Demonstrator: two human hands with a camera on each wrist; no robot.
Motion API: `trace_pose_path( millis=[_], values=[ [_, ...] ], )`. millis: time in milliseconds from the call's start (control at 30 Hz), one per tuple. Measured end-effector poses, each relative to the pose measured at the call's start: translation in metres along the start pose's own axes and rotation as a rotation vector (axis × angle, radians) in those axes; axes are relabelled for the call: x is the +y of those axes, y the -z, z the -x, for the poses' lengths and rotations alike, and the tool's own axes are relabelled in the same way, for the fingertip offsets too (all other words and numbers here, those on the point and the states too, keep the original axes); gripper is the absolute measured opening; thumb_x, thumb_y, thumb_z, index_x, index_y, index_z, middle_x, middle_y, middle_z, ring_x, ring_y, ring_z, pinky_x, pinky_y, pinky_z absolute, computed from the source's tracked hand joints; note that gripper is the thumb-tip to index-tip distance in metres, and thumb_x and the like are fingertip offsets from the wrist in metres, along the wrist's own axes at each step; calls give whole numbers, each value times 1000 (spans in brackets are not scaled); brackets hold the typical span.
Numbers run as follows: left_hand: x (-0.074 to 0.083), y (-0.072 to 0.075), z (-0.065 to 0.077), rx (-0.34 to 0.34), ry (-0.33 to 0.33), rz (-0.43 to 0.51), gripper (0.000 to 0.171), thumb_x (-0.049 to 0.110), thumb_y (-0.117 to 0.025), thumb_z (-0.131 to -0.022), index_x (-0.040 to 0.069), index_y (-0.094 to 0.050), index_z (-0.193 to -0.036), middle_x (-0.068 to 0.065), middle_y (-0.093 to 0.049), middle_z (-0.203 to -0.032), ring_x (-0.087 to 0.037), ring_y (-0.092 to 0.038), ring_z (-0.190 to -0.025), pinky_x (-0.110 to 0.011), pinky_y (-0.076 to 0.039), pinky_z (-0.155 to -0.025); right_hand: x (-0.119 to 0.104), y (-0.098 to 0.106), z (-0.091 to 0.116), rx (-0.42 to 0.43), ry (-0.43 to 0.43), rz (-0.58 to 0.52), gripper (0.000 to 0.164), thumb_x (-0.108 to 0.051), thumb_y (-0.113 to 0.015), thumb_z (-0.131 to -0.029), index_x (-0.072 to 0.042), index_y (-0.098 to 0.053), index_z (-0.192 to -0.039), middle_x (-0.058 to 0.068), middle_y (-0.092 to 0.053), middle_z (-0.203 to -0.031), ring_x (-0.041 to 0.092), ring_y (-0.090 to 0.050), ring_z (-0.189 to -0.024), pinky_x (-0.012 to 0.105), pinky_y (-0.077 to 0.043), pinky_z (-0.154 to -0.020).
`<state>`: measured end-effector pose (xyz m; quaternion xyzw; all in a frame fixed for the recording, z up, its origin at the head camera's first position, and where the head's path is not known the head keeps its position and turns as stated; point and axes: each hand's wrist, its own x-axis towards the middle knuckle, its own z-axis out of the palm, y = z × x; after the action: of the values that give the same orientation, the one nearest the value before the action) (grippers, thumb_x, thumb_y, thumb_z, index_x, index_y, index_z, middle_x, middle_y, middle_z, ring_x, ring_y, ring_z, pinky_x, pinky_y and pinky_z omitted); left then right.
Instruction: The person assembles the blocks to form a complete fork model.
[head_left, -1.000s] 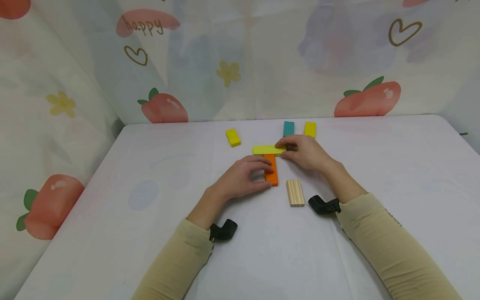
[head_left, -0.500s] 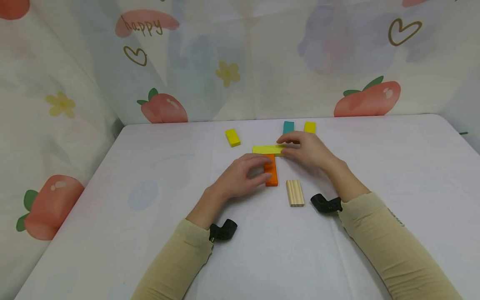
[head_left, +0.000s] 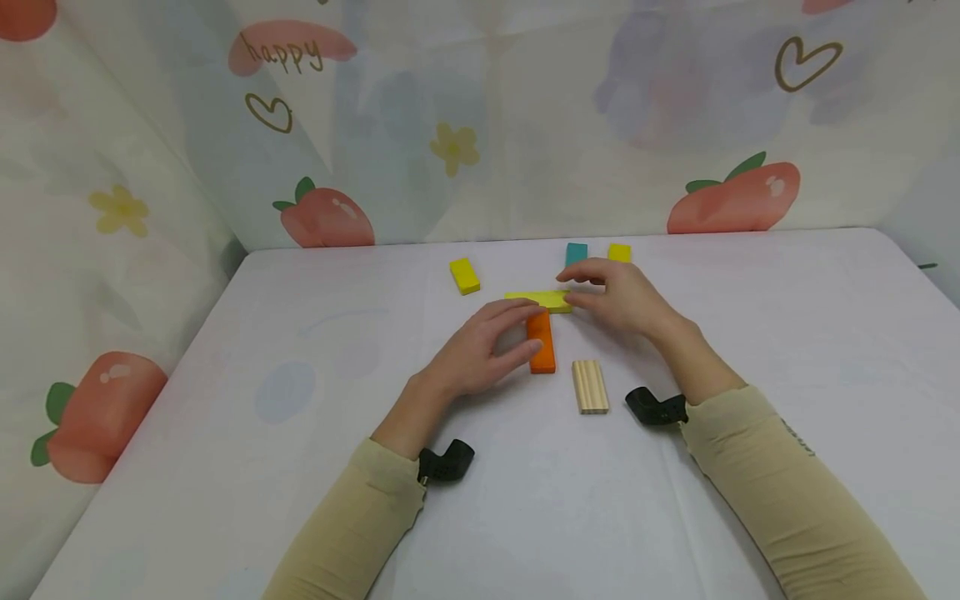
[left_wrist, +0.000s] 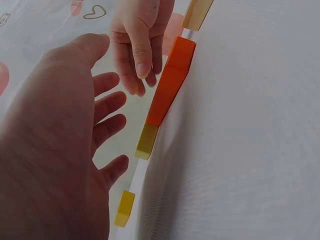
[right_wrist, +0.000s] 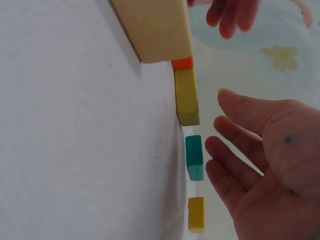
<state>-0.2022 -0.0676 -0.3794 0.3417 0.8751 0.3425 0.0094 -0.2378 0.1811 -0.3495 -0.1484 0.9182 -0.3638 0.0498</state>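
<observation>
In the head view an orange block (head_left: 542,357) lies lengthwise, its far end against the middle of a crosswise yellow-green block (head_left: 557,302), like a T. My left hand (head_left: 472,350) hovers over the orange block with fingers loosely spread. The left wrist view shows a gap between that hand's fingers and the orange block (left_wrist: 172,80). Beside the right end of the yellow-green block is my right hand (head_left: 630,300), thumb and fingers apart. Nothing sits between them in the right wrist view, where the yellow-green block (right_wrist: 187,97) stands clear of the thumb.
A plain wooden block (head_left: 590,387) with lengthwise grooves lies right of the orange one. Farther back are a teal block (head_left: 576,254) and a yellow block (head_left: 619,252); another yellow block (head_left: 465,276) lies to the left. A printed cloth hangs behind the white table (head_left: 540,517).
My right hand has let go of the yellow-green block's end and drawn slightly up and right. My left fingers have lifted and spread away from the orange block. The blocks keep their places.
</observation>
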Motion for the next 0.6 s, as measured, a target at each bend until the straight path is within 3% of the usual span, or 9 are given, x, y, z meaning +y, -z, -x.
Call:
trace_pose_path(
  millis=[300, 600],
  values=[
    [-1, 3, -3, 3, -49, -64, 53, 37, -58, -102, 14, -50, -149, 0, -41, -155, -16, -32, -143, -33, -22, -119, 0, 4, 0, 32, 13, 24, 34, -15, -65, -99, -6, -65, -132, 16, -60, -134, 38, -48, -128, 58, -37, -110],
    [-6, 4, -6, 2, -11, -92, 55, 37, -60, -101, 15, -49, -150, 0, -40, -156, -17, -31, -144, -34, -20, -120, 3, 9, 1, 83, 1, 20, 36, -17, -65, -99, -7, -64, -133, 16, -57, -136, 39, -47, -128, 57, -38, -109]
  ],
)
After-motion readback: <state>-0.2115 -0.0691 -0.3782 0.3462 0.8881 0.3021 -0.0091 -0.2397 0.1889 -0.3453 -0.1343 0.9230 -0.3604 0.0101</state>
